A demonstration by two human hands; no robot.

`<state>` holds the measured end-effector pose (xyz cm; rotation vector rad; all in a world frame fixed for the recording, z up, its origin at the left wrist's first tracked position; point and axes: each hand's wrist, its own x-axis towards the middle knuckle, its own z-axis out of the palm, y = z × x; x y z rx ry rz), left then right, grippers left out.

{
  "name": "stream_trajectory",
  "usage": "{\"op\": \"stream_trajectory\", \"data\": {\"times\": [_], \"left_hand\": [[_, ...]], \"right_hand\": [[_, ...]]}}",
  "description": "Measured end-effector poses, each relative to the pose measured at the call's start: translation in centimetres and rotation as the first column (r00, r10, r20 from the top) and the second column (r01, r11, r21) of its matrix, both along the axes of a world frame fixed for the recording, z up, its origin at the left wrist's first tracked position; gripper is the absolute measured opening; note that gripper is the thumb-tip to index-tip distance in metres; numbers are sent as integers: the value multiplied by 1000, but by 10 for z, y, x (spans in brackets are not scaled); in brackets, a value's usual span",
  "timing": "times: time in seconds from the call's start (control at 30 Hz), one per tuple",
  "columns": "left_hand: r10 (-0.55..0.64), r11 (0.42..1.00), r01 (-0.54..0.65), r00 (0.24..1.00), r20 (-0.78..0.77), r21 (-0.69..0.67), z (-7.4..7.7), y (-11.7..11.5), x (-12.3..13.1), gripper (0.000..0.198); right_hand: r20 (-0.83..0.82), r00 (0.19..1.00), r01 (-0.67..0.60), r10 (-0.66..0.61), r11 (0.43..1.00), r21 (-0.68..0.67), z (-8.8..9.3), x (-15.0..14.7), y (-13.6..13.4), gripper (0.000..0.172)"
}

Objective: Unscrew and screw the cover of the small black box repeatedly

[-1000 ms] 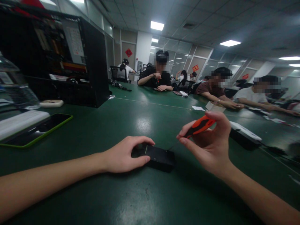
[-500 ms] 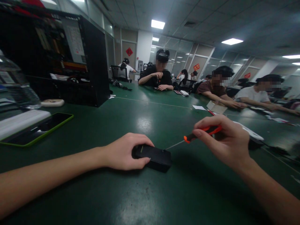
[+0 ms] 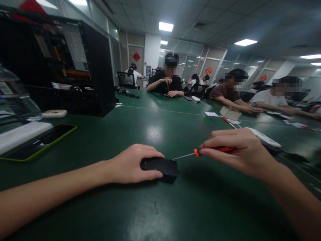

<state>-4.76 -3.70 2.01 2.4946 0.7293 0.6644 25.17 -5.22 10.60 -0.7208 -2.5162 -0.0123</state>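
Observation:
A small black box (image 3: 165,167) rests on the green table (image 3: 150,214), with my left hand (image 3: 136,164) wrapped round its left end, thumb in front and fingers behind. My right hand (image 3: 235,150) pinches the orange and black handle of a screwdriver (image 3: 197,152). The thin metal shaft points left, nearly level, and its tip meets the upper right part of the box. What the tip sits in is too small to tell.
Left stand an open computer case (image 3: 97,67), a clear bottle (image 3: 22,97) and a green-edged phone (image 3: 42,142). A white device (image 3: 265,138) lies beyond my right hand, near a cardboard box (image 3: 230,113). Several people sit further back, one person (image 3: 170,80) straight across.
The screwdriver has tilted nearer to level, and my right hand has turned, its fingers further forward along the handle. The box has shifted slightly left. The whole view has moved a little.

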Motion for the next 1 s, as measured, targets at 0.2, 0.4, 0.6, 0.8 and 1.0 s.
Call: {"op": "stream_trajectory", "data": {"times": [0.2, 0.4, 0.6, 0.8, 1.0], "left_hand": [[37, 998, -39, 999, -37, -42, 5, 5, -8, 43], [11, 999, -13, 999, -30, -44, 3, 18, -16, 43], [-16, 998, 15, 1000, -4, -56, -3, 24, -20, 44], [-3, 998, 4, 1000, 4, -69, -2, 22, -20, 44], [-12, 999, 12, 1000, 5, -44, -2, 22, -20, 44]], "right_hand": [[55, 998, -25, 29, 997, -70, -20, -13, 4, 19], [200, 978, -36, 55, 994, -99, -20, -7, 6, 26], [197, 973, -94, 120, 986, -135, -8, -3, -2, 23], [213, 971, -82, 111, 987, -139, -8, -1, -1, 23], [206, 972, -81, 114, 983, -163, -12, -1, 3, 22]]}}
